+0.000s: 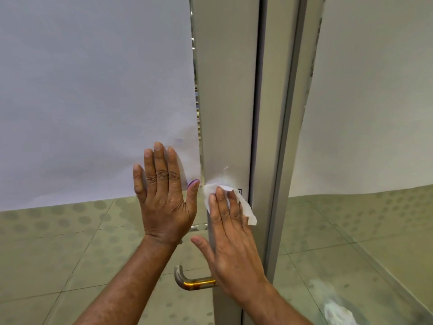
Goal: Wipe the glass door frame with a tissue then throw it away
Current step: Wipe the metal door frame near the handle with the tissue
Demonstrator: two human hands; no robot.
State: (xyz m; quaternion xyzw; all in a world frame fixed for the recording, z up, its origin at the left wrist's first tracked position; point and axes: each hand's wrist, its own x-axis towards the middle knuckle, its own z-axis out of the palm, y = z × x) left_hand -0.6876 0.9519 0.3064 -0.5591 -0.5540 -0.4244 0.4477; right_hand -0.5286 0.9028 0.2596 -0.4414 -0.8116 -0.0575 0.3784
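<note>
The grey metal door frame (225, 102) runs vertically through the middle of the view. My right hand (229, 240) presses a white tissue (244, 208) flat against the frame, fingers extended over it, about level with the bottom of the frosted film. My left hand (164, 195) lies flat and open on the frosted glass pane (93, 90), just left of the frame, fingers spread upward. The tissue sticks out above and to the right of my right fingers.
A curved metal door handle (187, 281) juts left from the frame below my hands. A second frame post (288, 137) and another frosted pane (375, 102) stand to the right. Tiled floor (58, 254) shows through the clear lower glass.
</note>
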